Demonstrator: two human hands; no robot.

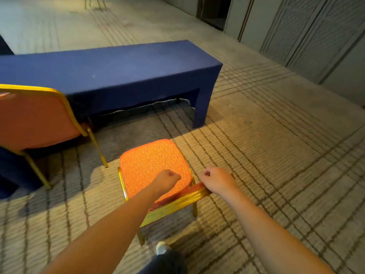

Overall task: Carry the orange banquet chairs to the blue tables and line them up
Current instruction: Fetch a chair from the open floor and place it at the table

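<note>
An orange banquet chair (152,163) with a gold frame stands on the carpet just in front of me, its seat facing the blue table (110,70). My left hand (167,178) is a curled fist above the seat and past the backrest's top rail (177,204), holding nothing I can see. My right hand (217,180) is curled too, with its wrist over the right end of that rail and its fingers beyond it. A second orange chair (33,115) stands to the left, pushed up to the table.
Patterned carpet (276,155) spreads open to the right of the table's end. Grey wall panels (316,36) and a dark doorway (213,10) run along the far right. My shoe (162,248) is just behind the near chair. More blue cloth (11,175) hangs at the left edge.
</note>
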